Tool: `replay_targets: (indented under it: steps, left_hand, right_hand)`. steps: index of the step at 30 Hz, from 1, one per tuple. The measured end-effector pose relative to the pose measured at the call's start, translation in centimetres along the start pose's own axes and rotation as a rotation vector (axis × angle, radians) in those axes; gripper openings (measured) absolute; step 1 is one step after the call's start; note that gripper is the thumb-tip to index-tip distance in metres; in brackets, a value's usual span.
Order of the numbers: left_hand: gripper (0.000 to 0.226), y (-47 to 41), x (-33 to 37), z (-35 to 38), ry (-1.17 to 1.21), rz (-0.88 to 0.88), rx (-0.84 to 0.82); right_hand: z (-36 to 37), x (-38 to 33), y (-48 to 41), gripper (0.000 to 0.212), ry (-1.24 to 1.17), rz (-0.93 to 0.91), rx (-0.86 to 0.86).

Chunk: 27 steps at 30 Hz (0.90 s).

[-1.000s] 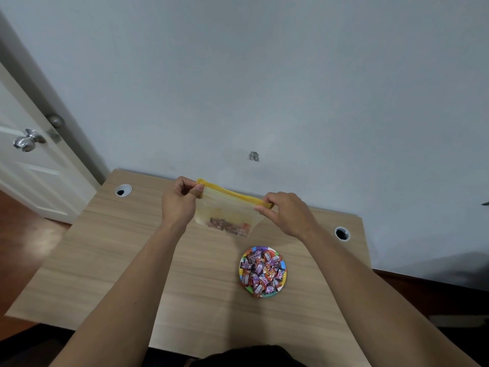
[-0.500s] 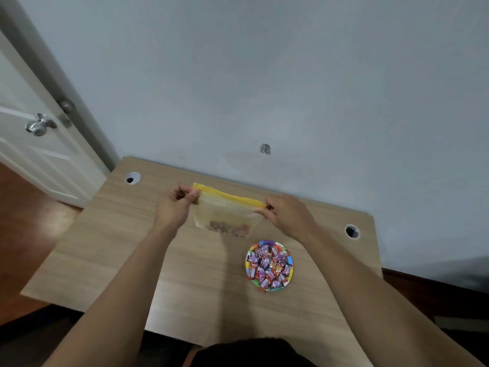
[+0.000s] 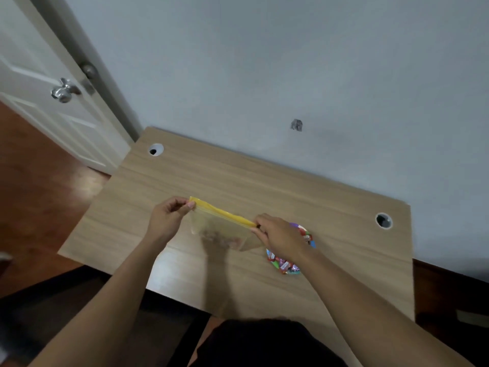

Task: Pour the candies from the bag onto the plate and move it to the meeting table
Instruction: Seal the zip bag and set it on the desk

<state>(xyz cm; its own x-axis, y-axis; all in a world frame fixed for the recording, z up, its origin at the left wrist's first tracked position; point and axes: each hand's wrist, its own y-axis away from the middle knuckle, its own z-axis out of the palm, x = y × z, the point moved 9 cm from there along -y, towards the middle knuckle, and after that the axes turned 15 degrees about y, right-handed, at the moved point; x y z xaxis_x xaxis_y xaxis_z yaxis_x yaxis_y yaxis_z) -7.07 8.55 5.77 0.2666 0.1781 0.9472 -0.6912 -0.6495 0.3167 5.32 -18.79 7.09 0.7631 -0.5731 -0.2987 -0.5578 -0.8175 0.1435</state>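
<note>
A clear plastic bag (image 3: 219, 229) with a yellow zip strip along its top hangs just above the wooden desk (image 3: 238, 181). My left hand (image 3: 169, 218) pinches the strip's left end and my right hand (image 3: 277, 237) pinches its right end. A few candies show blurred in the bag's bottom. The colourful plate (image 3: 304, 271) heaped with wrapped candies (image 3: 284, 264) sits on the desk under my right wrist, mostly hidden by it.
The desk stands against a pale wall, with cable holes at the back left (image 3: 155, 149) and back right (image 3: 383, 220). A white door with a metal knob (image 3: 63, 91) stands at the left above the reddish wood floor (image 3: 34, 186).
Both hands have lowered the bag toward the desk and nearer to me. My right hand now covers most of the plate. The camera has tilted down and left.
</note>
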Motion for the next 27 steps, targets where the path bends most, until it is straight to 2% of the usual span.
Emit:
replay_targets:
  steps: [5,8,12,14,23,27]
  left_hand:
    - [0.012,-0.8,-0.7,-0.2,-0.072,-0.027,0.008]
    - [0.013,-1.4,-0.8,-0.1,-0.129,-0.032,0.008]
    - [0.042,-2.1,-0.6,0.5,-0.273,0.068,0.044]
    - [0.037,-2.0,-0.5,2.1,-0.269,0.102,0.036]
    - [0.014,0.1,-7.3,14.1,-0.176,-0.139,-0.319]
    - [0.016,1.2,-11.9,18.8,-0.245,-0.224,-0.414]
  right_hand:
    - [2.5,0.5,-0.9,0.020,-0.072,0.031,-0.022]
    - [2.6,1.2,-1.6,0.025,-0.149,0.071,-0.013]
    - [2.7,4.5,-0.7,0.039,-0.289,0.222,-0.002]
    - [3.0,7.1,0.7,0.040,-0.340,0.328,-0.014]
    - [6.6,17.8,9.1,0.036,-0.441,0.848,-0.027]
    - [9.9,20.4,13.7,0.033,-0.481,1.068,0.016]
